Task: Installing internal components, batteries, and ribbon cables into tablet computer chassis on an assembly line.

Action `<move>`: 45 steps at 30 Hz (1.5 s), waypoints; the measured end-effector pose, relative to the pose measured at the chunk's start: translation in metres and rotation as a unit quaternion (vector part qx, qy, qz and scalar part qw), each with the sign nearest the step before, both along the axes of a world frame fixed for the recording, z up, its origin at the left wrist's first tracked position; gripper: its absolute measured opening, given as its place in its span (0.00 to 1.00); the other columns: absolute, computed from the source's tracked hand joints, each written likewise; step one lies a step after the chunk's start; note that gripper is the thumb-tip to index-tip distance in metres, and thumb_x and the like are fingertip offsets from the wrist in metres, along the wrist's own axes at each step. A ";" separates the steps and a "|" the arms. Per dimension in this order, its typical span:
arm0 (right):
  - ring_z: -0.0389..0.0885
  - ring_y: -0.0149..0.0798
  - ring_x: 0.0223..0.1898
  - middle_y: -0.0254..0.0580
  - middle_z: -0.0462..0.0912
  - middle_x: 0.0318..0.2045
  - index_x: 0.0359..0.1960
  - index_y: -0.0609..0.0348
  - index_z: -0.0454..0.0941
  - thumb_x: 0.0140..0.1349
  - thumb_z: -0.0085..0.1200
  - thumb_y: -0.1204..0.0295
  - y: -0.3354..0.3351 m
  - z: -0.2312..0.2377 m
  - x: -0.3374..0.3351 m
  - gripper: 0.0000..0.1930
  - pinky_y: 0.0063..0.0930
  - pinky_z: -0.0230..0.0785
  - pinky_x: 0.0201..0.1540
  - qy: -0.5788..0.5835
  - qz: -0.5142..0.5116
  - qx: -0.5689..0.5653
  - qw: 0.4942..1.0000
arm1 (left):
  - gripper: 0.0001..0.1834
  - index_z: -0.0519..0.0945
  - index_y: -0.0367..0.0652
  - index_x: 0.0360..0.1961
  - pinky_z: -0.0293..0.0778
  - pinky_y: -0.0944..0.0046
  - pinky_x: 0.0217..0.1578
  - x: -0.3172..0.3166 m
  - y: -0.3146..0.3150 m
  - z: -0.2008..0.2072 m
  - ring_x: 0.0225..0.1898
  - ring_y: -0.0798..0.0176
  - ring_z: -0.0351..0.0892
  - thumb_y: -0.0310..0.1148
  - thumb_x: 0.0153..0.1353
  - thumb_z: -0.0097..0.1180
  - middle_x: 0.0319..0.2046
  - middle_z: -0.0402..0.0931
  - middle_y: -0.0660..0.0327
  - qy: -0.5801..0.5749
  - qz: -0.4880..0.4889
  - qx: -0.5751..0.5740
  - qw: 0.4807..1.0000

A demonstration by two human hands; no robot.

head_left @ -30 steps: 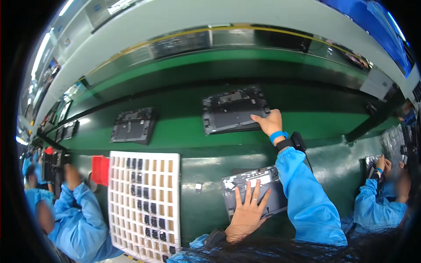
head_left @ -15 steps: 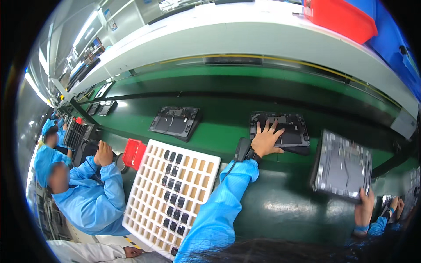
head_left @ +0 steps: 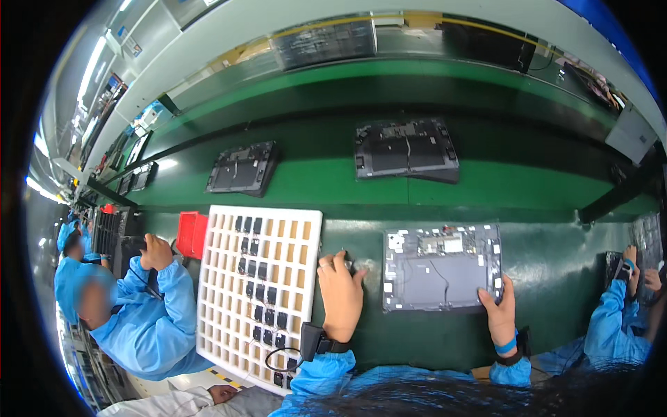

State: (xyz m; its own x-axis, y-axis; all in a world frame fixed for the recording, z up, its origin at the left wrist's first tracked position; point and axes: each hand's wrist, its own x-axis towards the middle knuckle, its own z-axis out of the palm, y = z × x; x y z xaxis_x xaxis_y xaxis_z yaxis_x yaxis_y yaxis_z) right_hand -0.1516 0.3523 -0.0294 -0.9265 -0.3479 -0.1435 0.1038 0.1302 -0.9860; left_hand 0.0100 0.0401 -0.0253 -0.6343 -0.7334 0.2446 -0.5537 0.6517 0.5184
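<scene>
An open, dark laptop-like chassis [head_left: 441, 267] lies on the green bench in front of me, with a circuit board along its far side and a thin cable across its middle. My right hand [head_left: 499, 309] grips its near right corner, thumb on top. My left hand [head_left: 340, 295] is beside the right edge of a white foam tray [head_left: 316, 226], its fingers curled. A small greyish thing shows between thumb and fingers, too small to name. Several small black parts [head_left: 260, 292] with thin wires sit in the tray's compartments.
Two similar open chassis, one at centre [head_left: 406, 149] and one further left [head_left: 242, 168], lie on the green belt. A red bin [head_left: 190, 235] stands left of the tray. Co-workers in blue sit at left [head_left: 139, 320] and right [head_left: 604, 313]. A dark post [head_left: 618, 187] rises at right.
The chassis in my right hand has come down and left onto the bench. My left hand has left the chassis on the belt and moved to the tray's right side. My view has shifted.
</scene>
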 end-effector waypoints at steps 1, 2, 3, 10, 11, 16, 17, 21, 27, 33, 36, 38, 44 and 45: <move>0.81 0.36 0.56 0.45 0.83 0.57 0.71 0.67 0.67 0.73 0.67 0.71 -0.002 0.006 -0.001 0.31 0.31 0.73 0.62 0.041 0.038 0.048 0.997 | 0.24 0.76 0.32 0.63 0.76 0.44 0.56 0.001 0.002 -0.003 0.54 0.33 0.77 0.24 0.68 0.66 0.55 0.74 0.37 0.019 0.004 0.024 1.000; 0.81 0.36 0.56 0.45 0.83 0.57 0.71 0.67 0.67 0.73 0.67 0.71 -0.003 0.011 -0.002 0.31 0.31 0.73 0.62 0.041 0.033 0.055 0.997 | 0.18 0.79 0.32 0.60 0.77 0.46 0.55 -0.002 0.000 -0.001 0.54 0.35 0.79 0.20 0.69 0.60 0.54 0.77 0.40 0.018 -0.006 0.047 0.999; 0.82 0.36 0.55 0.46 0.83 0.56 0.70 0.68 0.68 0.72 0.68 0.70 -0.002 0.016 -0.002 0.31 0.31 0.73 0.62 0.057 0.048 0.081 0.994 | 0.16 0.81 0.32 0.58 0.77 0.46 0.55 0.000 -0.001 -0.003 0.54 0.36 0.79 0.19 0.70 0.58 0.52 0.78 0.41 0.022 -0.015 0.045 0.999; 0.75 0.46 0.63 0.49 0.73 0.63 0.74 0.68 0.67 0.70 0.68 0.68 0.018 0.033 -0.006 0.35 0.40 0.70 0.65 0.230 0.070 0.311 0.920 | 0.12 0.83 0.32 0.52 0.78 0.46 0.51 0.006 0.013 0.006 0.53 0.38 0.80 0.22 0.70 0.63 0.54 0.78 0.46 0.037 -0.046 -0.019 0.998; 0.75 0.45 0.63 0.49 0.74 0.63 0.74 0.67 0.67 0.71 0.67 0.68 0.024 0.035 -0.010 0.34 0.40 0.70 0.66 0.177 0.054 0.252 0.950 | 0.11 0.82 0.32 0.51 0.78 0.46 0.50 0.009 0.010 0.006 0.53 0.39 0.80 0.23 0.69 0.64 0.54 0.77 0.47 0.019 -0.062 0.007 0.998; 0.74 0.41 0.65 0.45 0.76 0.63 0.75 0.61 0.69 0.75 0.61 0.71 0.042 0.053 -0.011 0.29 0.37 0.69 0.67 0.106 -0.012 0.121 0.987 | 0.06 0.81 0.33 0.46 0.79 0.57 0.41 0.013 0.009 0.006 0.37 0.50 0.84 0.24 0.74 0.63 0.41 0.85 0.52 0.085 -0.062 0.115 0.988; 0.76 0.38 0.61 0.44 0.77 0.60 0.72 0.62 0.72 0.75 0.60 0.74 0.039 0.060 -0.007 0.25 0.33 0.70 0.64 0.133 -0.027 0.121 0.983 | 0.06 0.81 0.33 0.46 0.79 0.57 0.41 0.014 0.014 0.012 0.37 0.50 0.84 0.24 0.74 0.63 0.41 0.85 0.52 0.083 -0.059 0.112 0.988; 0.79 0.32 0.50 0.41 0.81 0.54 0.58 0.65 0.82 0.73 0.61 0.76 0.013 0.078 0.008 0.14 0.27 0.72 0.56 0.123 0.086 0.078 0.986 | 0.11 0.83 0.32 0.56 0.78 0.69 0.39 0.002 0.050 0.059 0.37 0.71 0.80 0.26 0.80 0.57 0.45 0.87 0.56 0.226 -0.096 0.506 0.827; 0.83 0.35 0.42 0.43 0.87 0.42 0.52 0.64 0.87 0.75 0.60 0.76 -0.055 0.118 0.020 0.10 0.29 0.75 0.48 0.116 0.236 0.031 0.964 | 0.09 0.87 0.35 0.53 0.74 0.71 0.35 -0.009 0.087 0.094 0.34 0.72 0.78 0.25 0.76 0.62 0.39 0.84 0.60 0.224 -0.201 0.459 0.836; 0.82 0.32 0.38 0.40 0.86 0.40 0.53 0.63 0.88 0.77 0.59 0.74 -0.072 0.127 0.003 0.10 0.28 0.73 0.43 0.062 0.303 -0.026 0.951 | 0.06 0.88 0.38 0.48 0.67 0.68 0.27 -0.013 0.086 0.102 0.26 0.72 0.72 0.24 0.72 0.66 0.33 0.82 0.61 0.200 -0.261 0.411 0.850; 0.80 0.30 0.35 0.38 0.86 0.37 0.52 0.63 0.88 0.75 0.61 0.74 -0.077 0.138 -0.009 0.09 0.26 0.71 0.40 0.086 0.349 -0.014 0.933 | 0.05 0.87 0.33 0.45 0.74 0.68 0.35 -0.017 0.082 0.106 0.33 0.69 0.81 0.25 0.73 0.65 0.33 0.85 0.59 0.156 -0.271 0.463 0.829; 0.79 0.29 0.32 0.37 0.85 0.35 0.51 0.63 0.88 0.75 0.63 0.74 -0.080 0.138 -0.012 0.08 0.25 0.70 0.38 0.103 0.369 -0.003 0.924 | 0.07 0.87 0.37 0.49 0.66 0.68 0.26 -0.019 0.081 0.104 0.25 0.72 0.71 0.24 0.71 0.67 0.31 0.81 0.61 0.159 -0.301 0.442 0.830; 0.77 0.24 0.29 0.32 0.83 0.29 0.45 0.64 0.85 0.76 0.64 0.71 -0.088 0.116 0.008 0.07 0.21 0.67 0.33 -0.066 0.238 -0.051 0.968 | 0.08 0.87 0.35 0.47 0.69 0.71 0.32 -0.025 0.087 0.113 0.30 0.76 0.73 0.22 0.69 0.70 0.33 0.83 0.65 0.184 -0.166 0.493 0.834; 0.77 0.23 0.29 0.31 0.83 0.29 0.45 0.63 0.84 0.77 0.63 0.70 -0.091 0.110 0.014 0.08 0.21 0.68 0.34 -0.113 0.188 -0.095 0.971 | 0.09 0.89 0.37 0.48 0.64 0.73 0.29 -0.027 0.089 0.102 0.29 0.78 0.69 0.21 0.67 0.71 0.32 0.80 0.68 0.217 -0.150 0.476 0.839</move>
